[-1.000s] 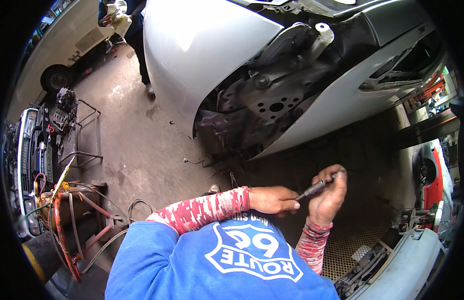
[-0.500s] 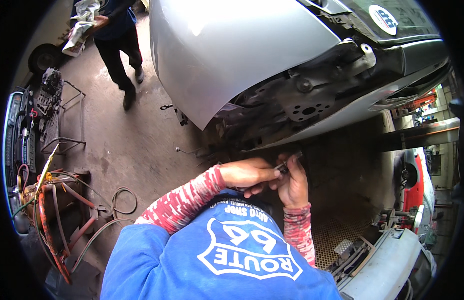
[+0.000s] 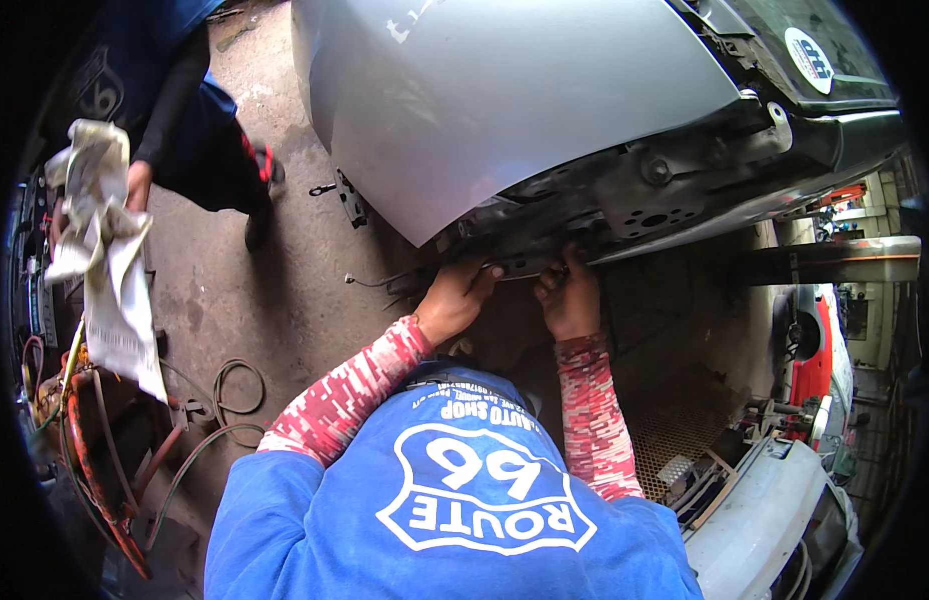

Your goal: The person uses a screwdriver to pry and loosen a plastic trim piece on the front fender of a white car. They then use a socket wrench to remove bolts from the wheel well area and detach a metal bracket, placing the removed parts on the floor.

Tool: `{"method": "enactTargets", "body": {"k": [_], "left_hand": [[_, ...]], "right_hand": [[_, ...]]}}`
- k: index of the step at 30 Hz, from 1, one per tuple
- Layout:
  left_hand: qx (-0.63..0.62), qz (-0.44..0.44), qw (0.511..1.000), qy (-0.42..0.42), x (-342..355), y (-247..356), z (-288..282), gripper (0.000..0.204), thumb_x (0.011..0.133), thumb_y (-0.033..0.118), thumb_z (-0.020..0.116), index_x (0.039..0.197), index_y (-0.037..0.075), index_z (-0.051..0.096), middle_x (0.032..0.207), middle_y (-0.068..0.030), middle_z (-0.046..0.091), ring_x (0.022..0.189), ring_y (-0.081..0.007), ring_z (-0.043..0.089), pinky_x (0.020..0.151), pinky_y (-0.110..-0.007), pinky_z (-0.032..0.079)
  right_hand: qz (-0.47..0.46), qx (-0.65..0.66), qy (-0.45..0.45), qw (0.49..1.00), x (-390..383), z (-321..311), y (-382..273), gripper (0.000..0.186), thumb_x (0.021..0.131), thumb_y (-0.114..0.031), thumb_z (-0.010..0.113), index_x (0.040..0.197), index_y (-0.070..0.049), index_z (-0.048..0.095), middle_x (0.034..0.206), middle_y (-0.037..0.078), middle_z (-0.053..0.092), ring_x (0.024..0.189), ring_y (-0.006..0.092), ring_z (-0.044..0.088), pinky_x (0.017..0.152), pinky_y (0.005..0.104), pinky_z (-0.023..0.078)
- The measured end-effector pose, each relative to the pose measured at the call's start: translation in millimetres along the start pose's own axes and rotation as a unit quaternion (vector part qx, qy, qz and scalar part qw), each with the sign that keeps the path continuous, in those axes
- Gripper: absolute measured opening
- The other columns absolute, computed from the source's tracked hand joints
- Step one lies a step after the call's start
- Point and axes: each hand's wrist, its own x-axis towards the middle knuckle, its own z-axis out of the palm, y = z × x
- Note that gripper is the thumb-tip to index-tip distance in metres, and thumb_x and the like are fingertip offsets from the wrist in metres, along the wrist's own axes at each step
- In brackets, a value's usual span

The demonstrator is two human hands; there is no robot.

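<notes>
A silver car (image 3: 505, 80) fills the top middle, its dark underbody (image 3: 655, 170) exposed below the panel's curved edge. My left hand (image 3: 455, 300) reaches into the shadowed lower metalwork, fingers curled at a dark part, tips hidden. Just to its right, my right hand (image 3: 570, 300) is raised against the same lower edge with bent fingers; whatever it grips is hidden. A small wire end (image 3: 353, 280) lies left of my left hand, and a dark bracket (image 3: 352, 200) hangs beside the panel.
A co-worker (image 3: 165, 110) stands at upper left, a hand (image 3: 140, 185) holding crumpled pale paper (image 3: 100, 250). Lower left are an orange-red wheeled metal frame (image 3: 90, 440) and coiled hoses (image 3: 235, 385). A pale detached panel (image 3: 755, 510) lies lower right; a horizontal beam (image 3: 835, 262) sticks in from the right.
Both my hands have moved up to the car's lower edge; the dark tool seen between them earlier is out of sight. The co-worker has come closer on the left with the paper.
</notes>
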Motion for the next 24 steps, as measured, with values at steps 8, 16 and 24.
{"method": "enactTargets", "body": {"k": [8, 16, 24], "left_hand": [[0.265, 0.194, 0.942, 0.06, 14, -36, 23, 0.021, 0.095, 0.016, 0.056, 0.111, 0.005, 0.065, 0.096, -0.0211, 0.066, 0.082, -0.0395, 0.064, 0.073, -0.048, 0.05], [0.219, 0.135, 0.965, 0.053, 27, -32, 23, 0.036, 0.102, 0.026, 0.05, 0.122, -0.001, 0.059, 0.118, -0.021, 0.065, 0.101, -0.044, 0.062, 0.087, -0.048, 0.05], [0.04, 0.099, 0.994, 0.007, 30, -42, 17, 0.044, 0.102, 0.033, 0.052, 0.126, -0.004, 0.057, 0.118, -0.0189, 0.065, 0.109, -0.03, 0.061, 0.097, -0.039, 0.045]], "right_hand": [[-0.04, 0.031, -0.028, 0.998, 29, -25, 25, 0.013, 0.097, -0.025, 0.059, 0.103, -0.014, 0.058, 0.082, -0.002, 0.056, 0.062, 0.0103, 0.049, 0.052, 0.0272, 0.04], [-0.02, 0.075, 0.082, 0.994, 19, 2, 20, 0.029, 0.1, -0.043, 0.05, 0.1, -0.016, 0.06, 0.075, -0.002, 0.055, 0.06, 0.0129, 0.051, 0.054, 0.0294, 0.041], [-0.017, 0.045, 0.028, 0.998, 20, 7, 24, 0.031, 0.101, -0.045, 0.05, 0.096, -0.016, 0.059, 0.071, -0.005, 0.049, 0.054, 0.0078, 0.042, 0.047, 0.0255, 0.031]]}}
